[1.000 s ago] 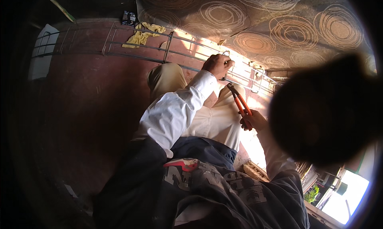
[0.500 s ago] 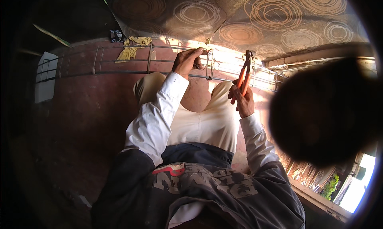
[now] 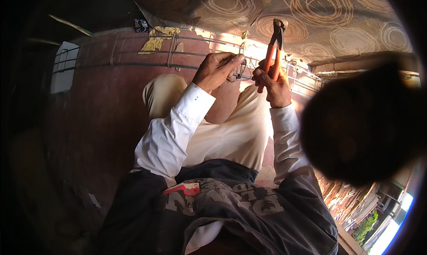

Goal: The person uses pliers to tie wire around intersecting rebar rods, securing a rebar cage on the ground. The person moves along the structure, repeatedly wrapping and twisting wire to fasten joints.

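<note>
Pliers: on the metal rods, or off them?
Off. The right hand holds the pliers; their head points away from the body, seen against the patterned sheet, clear of the rods.

- Pincers (image 3: 269, 57) are orange-handled and dark-headed.
- Metal cage (image 3: 171, 52) is grey.
- Sheet (image 3: 318, 30) is dark brown, patterned with orange and whitish rings.
- Cloth (image 3: 154, 42) is yellow.
- Sleeves (image 3: 162, 137) are white, trousers (image 3: 213, 139) cream.
- Floor (image 3: 115, 90) is reddish.

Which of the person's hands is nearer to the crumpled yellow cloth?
Left. The left hand is right of the crumpled yellow cloth and closer to the body; the right hand, gripping orange-handled metal pincers, is farther right.
</note>
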A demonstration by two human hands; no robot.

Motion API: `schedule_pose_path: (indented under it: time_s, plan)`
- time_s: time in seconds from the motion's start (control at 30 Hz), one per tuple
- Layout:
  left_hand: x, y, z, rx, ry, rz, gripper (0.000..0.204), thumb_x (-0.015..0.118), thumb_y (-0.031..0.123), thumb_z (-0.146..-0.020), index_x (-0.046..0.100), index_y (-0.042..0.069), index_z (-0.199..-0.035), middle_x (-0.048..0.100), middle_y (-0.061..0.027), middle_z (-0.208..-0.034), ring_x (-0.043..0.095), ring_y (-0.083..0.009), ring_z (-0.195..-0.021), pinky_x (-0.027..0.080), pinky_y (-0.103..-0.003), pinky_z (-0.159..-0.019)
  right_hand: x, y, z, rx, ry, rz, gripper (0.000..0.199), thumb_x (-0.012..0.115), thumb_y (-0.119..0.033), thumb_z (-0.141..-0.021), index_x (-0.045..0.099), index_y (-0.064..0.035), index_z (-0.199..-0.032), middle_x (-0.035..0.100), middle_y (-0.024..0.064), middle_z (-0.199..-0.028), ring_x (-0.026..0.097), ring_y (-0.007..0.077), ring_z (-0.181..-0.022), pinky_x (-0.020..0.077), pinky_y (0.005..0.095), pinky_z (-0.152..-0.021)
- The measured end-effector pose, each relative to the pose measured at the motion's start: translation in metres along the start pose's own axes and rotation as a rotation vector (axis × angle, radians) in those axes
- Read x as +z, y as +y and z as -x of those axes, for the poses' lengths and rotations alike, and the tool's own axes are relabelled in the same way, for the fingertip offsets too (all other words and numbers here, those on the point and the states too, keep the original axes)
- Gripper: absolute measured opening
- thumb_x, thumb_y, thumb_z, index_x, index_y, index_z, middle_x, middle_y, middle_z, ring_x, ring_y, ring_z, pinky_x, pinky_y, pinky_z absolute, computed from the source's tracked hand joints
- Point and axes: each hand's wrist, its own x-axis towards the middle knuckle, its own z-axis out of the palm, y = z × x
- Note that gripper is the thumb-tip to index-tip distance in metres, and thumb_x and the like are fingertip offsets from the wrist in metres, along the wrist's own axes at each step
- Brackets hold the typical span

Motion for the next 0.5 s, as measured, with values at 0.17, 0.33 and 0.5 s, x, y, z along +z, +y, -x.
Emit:
schedule_pose_path:
  time_s: [0.17,0.33,0.5]
  plan:
    - [0.015,0.043,0.032,-0.007,-0.019,-0.287,0.047,0.049,0.044,-0.099,0.068,0.001,-0.095,0.060,-0.0081,-0.068,0.058,-0.0169,-0.064,0.046,-0.032,-0.060,-0.022,-0.007,-0.027,-0.036,-0.153,-0.109,0.023,0.063,-0.001,-0.086,0.055,-0.0026,-0.108,0.063,0.0064,-0.082,0.063,0.0158,-0.071,0.0495,0.0242,-0.052]
    - [0.035,0.025,0.061,0.005,-0.050,-0.792,0.047,0.041,0.045,-0.099,0.068,0.008,-0.102,0.067,-0.0212,-0.092,0.063,-0.0412,-0.090,0.048,-0.048,-0.081,-0.034,-0.015,-0.028,-0.077,-0.241,-0.080,0.025,0.059,0.002,-0.087,0.051,-0.0037,-0.111,0.060,0.0053,-0.085,0.062,0.0157,-0.072,0.0507,0.0250,-0.056]
    - [0.035,-0.016,0.076,0.051,0.094,-0.714,0.041,0.042,0.044,-0.098,0.067,0.014,-0.108,0.064,-0.0156,-0.102,0.062,-0.0349,-0.095,0.049,-0.046,-0.083,0.004,-0.026,-0.015,-0.180,-0.268,0.027,0.024,0.061,-0.002,-0.087,0.050,-0.0038,-0.108,0.058,0.0050,-0.084,0.058,0.0129,-0.070,0.0476,0.0245,-0.055]
